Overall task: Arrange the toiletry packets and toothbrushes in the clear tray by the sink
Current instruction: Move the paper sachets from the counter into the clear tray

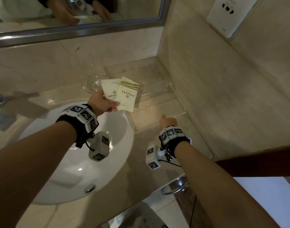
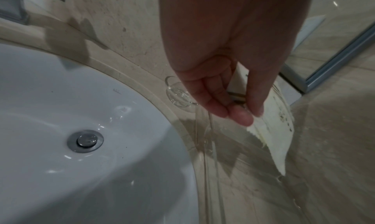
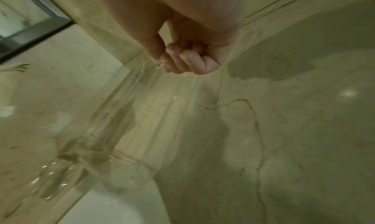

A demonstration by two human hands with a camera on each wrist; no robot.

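Two cream toiletry packets (image 1: 121,94) with gold print are fanned out in my left hand (image 1: 106,104), pinched at their lower corners between thumb and fingers. They hang above the left end of the clear tray (image 1: 165,83). The left wrist view shows the fingertips (image 2: 241,116) pinching the packets (image 2: 278,131) over the tray's rim (image 2: 209,147). My right hand (image 1: 168,121) sits at the tray's near right rim with its fingers curled; nothing shows inside it (image 3: 182,62). Whether it touches the rim (image 3: 125,102) I cannot tell.
The tray lies on a beige marble counter in the corner, with walls behind and to the right. A small clear glass dish (image 1: 93,83) sits left of it. The white sink basin (image 1: 75,162) is at left, a chrome towel ring (image 1: 175,188) below the counter edge.
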